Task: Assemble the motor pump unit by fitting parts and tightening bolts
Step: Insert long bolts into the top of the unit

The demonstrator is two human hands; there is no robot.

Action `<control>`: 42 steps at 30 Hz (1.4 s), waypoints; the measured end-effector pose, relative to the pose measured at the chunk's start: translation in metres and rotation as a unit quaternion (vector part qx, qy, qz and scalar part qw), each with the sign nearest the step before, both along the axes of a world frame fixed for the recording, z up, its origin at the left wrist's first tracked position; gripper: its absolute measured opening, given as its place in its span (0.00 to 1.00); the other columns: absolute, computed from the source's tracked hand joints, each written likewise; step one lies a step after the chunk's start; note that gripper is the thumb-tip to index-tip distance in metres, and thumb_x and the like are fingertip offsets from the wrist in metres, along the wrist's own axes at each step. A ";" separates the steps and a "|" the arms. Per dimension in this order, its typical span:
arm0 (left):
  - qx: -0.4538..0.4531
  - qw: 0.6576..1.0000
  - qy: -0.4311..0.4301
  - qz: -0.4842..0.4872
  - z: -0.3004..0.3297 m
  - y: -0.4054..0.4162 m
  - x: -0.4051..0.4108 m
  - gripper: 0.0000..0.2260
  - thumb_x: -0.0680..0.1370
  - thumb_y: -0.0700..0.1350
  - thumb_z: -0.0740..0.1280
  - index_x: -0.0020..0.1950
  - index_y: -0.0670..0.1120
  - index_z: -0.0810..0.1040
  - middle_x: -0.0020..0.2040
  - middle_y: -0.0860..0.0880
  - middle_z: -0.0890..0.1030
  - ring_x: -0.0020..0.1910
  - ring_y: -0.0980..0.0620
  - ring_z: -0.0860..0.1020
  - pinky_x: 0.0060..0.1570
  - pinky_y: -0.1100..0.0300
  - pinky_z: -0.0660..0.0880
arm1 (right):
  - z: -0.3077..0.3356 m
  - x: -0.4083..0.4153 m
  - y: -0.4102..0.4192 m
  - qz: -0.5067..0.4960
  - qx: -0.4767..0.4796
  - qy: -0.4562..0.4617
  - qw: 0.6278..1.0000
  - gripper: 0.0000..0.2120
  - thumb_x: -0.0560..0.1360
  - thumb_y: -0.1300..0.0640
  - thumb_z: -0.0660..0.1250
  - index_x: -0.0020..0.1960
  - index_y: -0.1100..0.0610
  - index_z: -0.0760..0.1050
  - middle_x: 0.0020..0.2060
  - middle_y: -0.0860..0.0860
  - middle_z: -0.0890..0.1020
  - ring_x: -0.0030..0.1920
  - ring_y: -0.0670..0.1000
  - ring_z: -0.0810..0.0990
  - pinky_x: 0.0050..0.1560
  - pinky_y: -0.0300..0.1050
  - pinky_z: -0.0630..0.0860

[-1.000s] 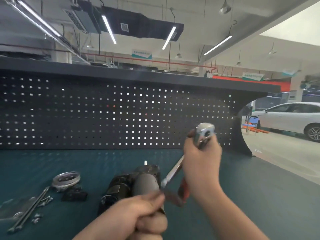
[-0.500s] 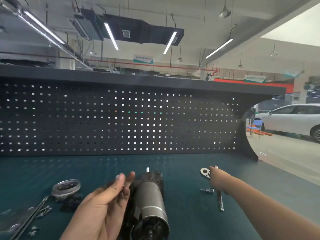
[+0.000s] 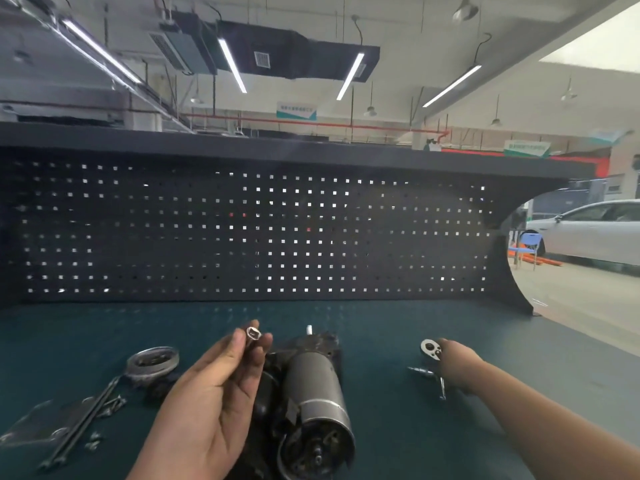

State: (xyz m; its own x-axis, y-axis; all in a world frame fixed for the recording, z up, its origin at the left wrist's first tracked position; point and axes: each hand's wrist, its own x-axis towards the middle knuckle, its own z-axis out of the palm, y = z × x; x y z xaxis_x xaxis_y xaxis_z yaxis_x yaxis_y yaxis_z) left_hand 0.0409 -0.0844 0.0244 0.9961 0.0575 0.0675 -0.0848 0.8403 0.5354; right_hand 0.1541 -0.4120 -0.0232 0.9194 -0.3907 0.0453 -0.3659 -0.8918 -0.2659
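Pinching a small socket (image 3: 253, 333), left hand (image 3: 221, 393) hovers by motor (image 3: 311, 393); right hand (image 3: 457, 367) grips ratchet (image 3: 429, 348) on surface (image 3: 398, 445). Assy partly done, bolts (image 3: 104, 410) & cover (image 3: 152, 361) left.

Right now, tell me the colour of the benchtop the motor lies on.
Dark teal; the benchtop shows best in the head view, around the motor.

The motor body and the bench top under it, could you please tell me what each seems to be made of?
The motor body looks like bare metal, probably steel: a dull grey cylinder with a soft sheen and a bright scuffed ring near its open end. The bench top looks like a dark teal rubber or vinyl mat: matt, even in colour, with faint reflections of the pegboard holes; which of the two cannot be told.
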 end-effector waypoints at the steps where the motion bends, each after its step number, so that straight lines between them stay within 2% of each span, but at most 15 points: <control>1: 0.000 1.000 0.000 -0.003 0.000 0.001 0.000 0.06 0.78 0.33 0.61 0.45 0.35 0.78 0.36 0.44 0.84 0.32 0.52 0.84 0.31 0.66 0.80 | 0.001 -0.006 0.005 -0.006 -0.003 -0.005 1.000 0.17 0.79 0.58 0.59 0.68 0.54 0.68 0.61 0.56 0.75 0.59 0.58 0.75 0.52 0.43 0.72; 3: 0.010 1.000 0.007 -0.016 0.001 0.003 -0.001 0.07 0.79 0.32 0.60 0.46 0.34 0.78 0.39 0.42 0.83 0.33 0.50 0.84 0.34 0.65 0.80 | 0.008 -0.024 0.020 -0.016 0.002 -0.053 0.998 0.14 0.78 0.62 0.56 0.62 0.53 0.67 0.56 0.57 0.71 0.50 0.60 0.76 0.49 0.47 0.73; 5: 0.025 0.999 0.015 -0.027 -0.001 0.003 -0.001 0.09 0.79 0.30 0.59 0.46 0.33 0.78 0.41 0.41 0.82 0.35 0.48 0.84 0.35 0.65 0.81 | 0.021 -0.047 0.045 -0.023 -0.010 -0.131 0.991 0.04 0.78 0.60 0.57 0.52 0.55 0.64 0.46 0.53 0.71 0.41 0.57 0.74 0.39 0.47 0.71; 7: 0.046 0.998 0.010 -0.037 -0.004 0.004 -0.003 0.09 0.79 0.30 0.59 0.48 0.33 0.79 0.39 0.41 0.83 0.34 0.49 0.83 0.35 0.65 0.81 | 0.035 -0.069 0.075 0.012 0.053 -0.203 0.978 0.13 0.79 0.52 0.63 0.43 0.56 0.61 0.36 0.51 0.73 0.34 0.52 0.72 0.30 0.44 0.66; 8: 0.055 0.998 0.007 -0.043 -0.004 0.004 -0.004 0.08 0.79 0.31 0.60 0.48 0.33 0.80 0.38 0.42 0.83 0.34 0.50 0.83 0.34 0.64 0.81 | 0.043 -0.085 0.092 0.050 0.142 -0.217 0.965 0.18 0.77 0.49 0.67 0.41 0.56 0.61 0.32 0.51 0.73 0.30 0.51 0.71 0.27 0.43 0.64; 9: 0.066 0.997 0.003 -0.049 -0.005 0.003 -0.004 0.07 0.78 0.33 0.62 0.49 0.35 0.80 0.38 0.43 0.83 0.33 0.51 0.83 0.34 0.64 0.80 | 0.054 -0.103 0.112 0.097 0.276 -0.203 0.935 0.22 0.73 0.46 0.71 0.40 0.57 0.61 0.28 0.50 0.71 0.26 0.49 0.68 0.25 0.41 0.62; 11: 0.091 0.994 -0.010 -0.054 -0.005 0.001 -0.006 0.05 0.73 0.37 0.67 0.48 0.38 0.80 0.36 0.46 0.83 0.32 0.54 0.82 0.33 0.64 0.77 | 0.066 -0.137 0.153 0.180 0.569 -0.102 0.796 0.25 0.66 0.39 0.72 0.39 0.56 0.63 0.24 0.49 0.66 0.22 0.48 0.62 0.23 0.37 0.60; 12: 0.101 0.993 -0.019 -0.051 -0.006 0.001 -0.007 0.06 0.70 0.39 0.68 0.46 0.40 0.80 0.36 0.47 0.83 0.31 0.55 0.80 0.32 0.65 0.76 | 0.067 -0.147 0.169 0.192 0.659 -0.062 0.724 0.25 0.66 0.35 0.69 0.40 0.55 0.64 0.25 0.50 0.66 0.22 0.47 0.60 0.22 0.36 0.60; 15: 0.113 0.992 -0.039 -0.039 -0.008 0.001 -0.006 0.07 0.67 0.39 0.68 0.44 0.41 0.78 0.34 0.48 0.82 0.29 0.57 0.78 0.31 0.67 0.76 | 0.058 -0.151 0.196 0.199 0.783 -0.032 0.588 0.23 0.77 0.36 0.57 0.40 0.55 0.68 0.28 0.52 0.67 0.24 0.49 0.61 0.23 0.37 0.59; 18: 0.118 0.991 -0.048 -0.045 -0.011 0.000 -0.005 0.08 0.67 0.40 0.68 0.45 0.41 0.77 0.34 0.48 0.81 0.30 0.55 0.78 0.39 0.63 0.76 | 0.052 -0.142 0.202 0.212 0.813 -0.082 0.536 0.09 0.80 0.52 0.55 0.50 0.56 0.70 0.30 0.55 0.71 0.26 0.50 0.65 0.24 0.38 0.61; 20: 0.107 0.992 -0.049 -0.047 -0.010 0.000 -0.003 0.07 0.67 0.40 0.68 0.44 0.41 0.78 0.34 0.48 0.82 0.30 0.56 0.79 0.36 0.65 0.77 | 0.052 -0.135 0.198 0.231 0.814 -0.105 0.522 0.08 0.79 0.58 0.56 0.54 0.57 0.73 0.31 0.57 0.74 0.28 0.51 0.69 0.24 0.40 0.64; 24: 0.099 0.994 -0.046 -0.030 -0.008 0.004 0.002 0.06 0.67 0.42 0.69 0.42 0.43 0.79 0.35 0.48 0.82 0.30 0.57 0.79 0.30 0.67 0.77 | 0.054 -0.124 0.193 0.276 0.815 -0.077 0.503 0.12 0.75 0.58 0.63 0.56 0.55 0.80 0.34 0.56 0.75 0.30 0.50 0.73 0.24 0.40 0.68; 31: 0.132 0.989 -0.055 -0.034 -0.010 0.007 0.003 0.07 0.67 0.42 0.69 0.43 0.42 0.78 0.35 0.49 0.81 0.31 0.57 0.78 0.34 0.66 0.77 | 0.044 -0.122 0.197 0.282 0.820 -0.013 0.498 0.16 0.75 0.59 0.62 0.61 0.53 0.79 0.34 0.56 0.75 0.30 0.50 0.72 0.24 0.39 0.67; 37: 0.178 0.979 -0.070 -0.062 -0.015 0.002 -0.001 0.06 0.69 0.43 0.68 0.43 0.42 0.79 0.36 0.45 0.81 0.32 0.53 0.78 0.41 0.59 0.75 | 0.042 -0.134 0.193 0.287 0.786 -0.043 0.546 0.16 0.71 0.56 0.65 0.57 0.49 0.82 0.32 0.55 0.75 0.31 0.48 0.71 0.22 0.36 0.66; 42: 0.179 0.979 -0.069 -0.074 -0.015 0.000 -0.007 0.09 0.70 0.43 0.67 0.46 0.39 0.79 0.36 0.45 0.80 0.31 0.53 0.77 0.40 0.59 0.73 | 0.045 -0.141 0.194 0.273 0.776 -0.036 0.567 0.15 0.71 0.50 0.67 0.56 0.47 0.82 0.32 0.54 0.74 0.29 0.47 0.71 0.21 0.36 0.64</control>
